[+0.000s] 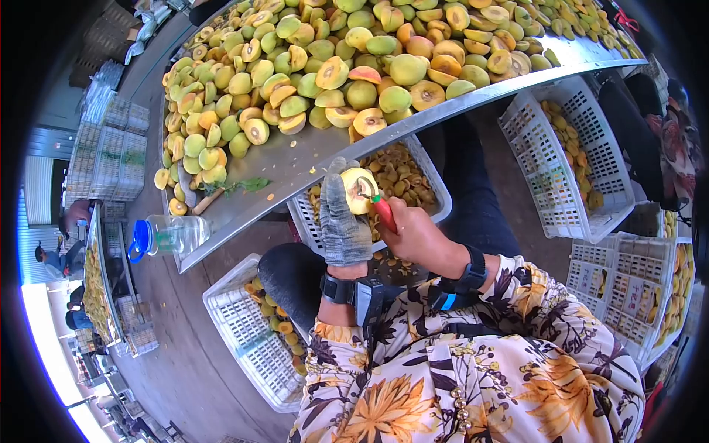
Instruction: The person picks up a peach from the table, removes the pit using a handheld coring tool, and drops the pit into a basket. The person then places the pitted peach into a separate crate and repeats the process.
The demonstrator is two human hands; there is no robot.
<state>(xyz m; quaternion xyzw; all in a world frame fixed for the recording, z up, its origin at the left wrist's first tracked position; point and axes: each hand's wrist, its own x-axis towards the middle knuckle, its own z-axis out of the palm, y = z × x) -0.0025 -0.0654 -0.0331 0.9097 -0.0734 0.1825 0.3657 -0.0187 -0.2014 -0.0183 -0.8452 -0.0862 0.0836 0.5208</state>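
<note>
My left hand (344,221), in a grey knit glove, holds a halved yellow peach (360,190) with its cut face turned toward me. My right hand (415,230) is bare and closed around the red handle of a pitting tool (385,213). The tool's curved metal loop meets the brown centre of the peach half. Both hands are just in front of the metal table's edge (310,177), over a white crate (441,181) of cut peach pieces. A large heap of green and yellow peach halves (354,74) covers much of the table.
A water bottle with a blue lid (173,235) lies at the table's left corner, near a wooden-handled tool (207,201). A white crate (236,332) with peaches stands left of my legs. More peach crates (532,159) stand at right. Other people work far left.
</note>
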